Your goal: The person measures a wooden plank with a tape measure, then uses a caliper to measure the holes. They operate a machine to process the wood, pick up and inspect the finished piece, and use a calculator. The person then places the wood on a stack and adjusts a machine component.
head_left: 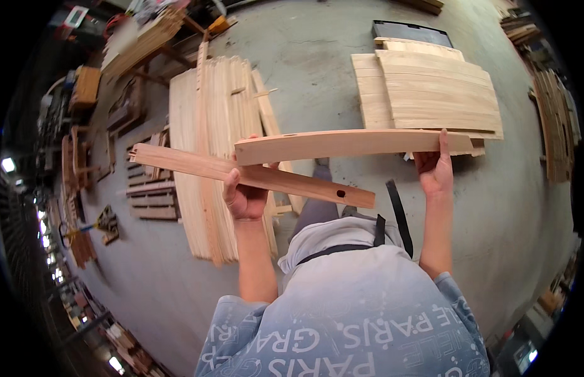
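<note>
Head cam: pale wooden slat (348,144) sat chest-high betw. both your hands, above a darker slat (254,174). Your left hand (243,196) was clamped round both; right hand (435,171) fingers gripped pale one's end. Slat stacks (216,157) lay on floor.

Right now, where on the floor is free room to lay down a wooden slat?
Bare concrete floor lies between the left stack of slats and the right pile of boards. It is also bare right of the right hand. The far left is crowded with wooden frames.
</note>
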Available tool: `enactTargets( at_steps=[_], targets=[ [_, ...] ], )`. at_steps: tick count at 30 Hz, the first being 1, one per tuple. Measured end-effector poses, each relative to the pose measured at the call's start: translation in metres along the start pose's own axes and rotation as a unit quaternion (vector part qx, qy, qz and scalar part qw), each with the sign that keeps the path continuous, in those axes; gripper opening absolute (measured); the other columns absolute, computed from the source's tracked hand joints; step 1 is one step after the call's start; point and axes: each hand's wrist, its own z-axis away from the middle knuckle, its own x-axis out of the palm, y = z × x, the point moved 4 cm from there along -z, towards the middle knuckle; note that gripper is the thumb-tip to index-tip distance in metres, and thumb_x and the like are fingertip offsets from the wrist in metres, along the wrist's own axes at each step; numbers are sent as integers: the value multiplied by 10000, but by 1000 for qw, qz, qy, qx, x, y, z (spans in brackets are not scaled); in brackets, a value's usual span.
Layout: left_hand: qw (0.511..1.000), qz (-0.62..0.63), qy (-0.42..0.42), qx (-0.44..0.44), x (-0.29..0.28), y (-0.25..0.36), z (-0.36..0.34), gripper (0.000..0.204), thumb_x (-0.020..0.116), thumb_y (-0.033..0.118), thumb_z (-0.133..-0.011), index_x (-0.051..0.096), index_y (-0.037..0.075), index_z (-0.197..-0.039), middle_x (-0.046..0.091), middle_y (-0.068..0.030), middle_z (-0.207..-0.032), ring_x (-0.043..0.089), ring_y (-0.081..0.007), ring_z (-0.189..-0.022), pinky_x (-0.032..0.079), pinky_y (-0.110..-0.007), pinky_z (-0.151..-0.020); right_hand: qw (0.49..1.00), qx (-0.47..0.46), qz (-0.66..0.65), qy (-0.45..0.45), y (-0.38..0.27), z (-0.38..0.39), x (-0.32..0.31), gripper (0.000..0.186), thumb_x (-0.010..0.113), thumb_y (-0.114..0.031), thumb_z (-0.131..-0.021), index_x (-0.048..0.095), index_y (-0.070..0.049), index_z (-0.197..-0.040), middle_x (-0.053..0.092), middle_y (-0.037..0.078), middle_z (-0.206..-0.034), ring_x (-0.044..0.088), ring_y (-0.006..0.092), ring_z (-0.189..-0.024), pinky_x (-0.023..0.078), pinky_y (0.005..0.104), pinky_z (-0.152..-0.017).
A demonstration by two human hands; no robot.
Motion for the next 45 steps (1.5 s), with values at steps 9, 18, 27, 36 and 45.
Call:
enactTargets(
  at_steps=[9,18,27,36,45],
  targets=[
    [995,20,-83,-51,56,5,-192,621,797,394,-837,548,88,-1316,547,-110,-1378,514,-268,-1326,411,-571,-1154,994,-5,-108,34,-1,-95,126,485,704,-534,-921,682,-93,-1124,735,65,-1020,695,210,-931,600,343,-833],
    [991,-24,130,-36,-14,122,-345,343,616,391,-1020,610,48,-1039,644,-97,-1002,624,-266,-1022,523,-526,-984,981,-104,-138,90,-122,-291,142,755,468,-773,-921,699,-95,-1160,733,41,-1100,656,245,-1034,555,435,-883],
    [959,64,275,24,-29,142,-489,316,627,269,-1015,594,-15,-1150,640,-129,-1080,616,-283,-1066,456,-607,-1086,981,-144,-128,-32,-204,-480,243,646,531,-665,-949,610,-88,-1229,658,85,-1154,620,253,-1067,519,476,-999],
    [986,3,143,86,127,96,-676,312,663,288,-996,597,41,-1176,660,-105,-1194,618,-262,-1170,498,-545,-1066,964,-146,125,-181,-217,-585,519,651,626,-629,-918,610,-67,-1248,663,66,-1031,617,180,-970,540,350,-862],
    [972,-232,-1,32,252,38,-856,306,682,62,-960,607,-1,-1250,651,-137,-1288,634,-268,-1187,552,-423,-1005,880,-129,290,-354,-128,-601,738,328,773,-373,-895,694,-68,-986,585,-51,-801,499,48,-709,398,238,-611]
  ],
)
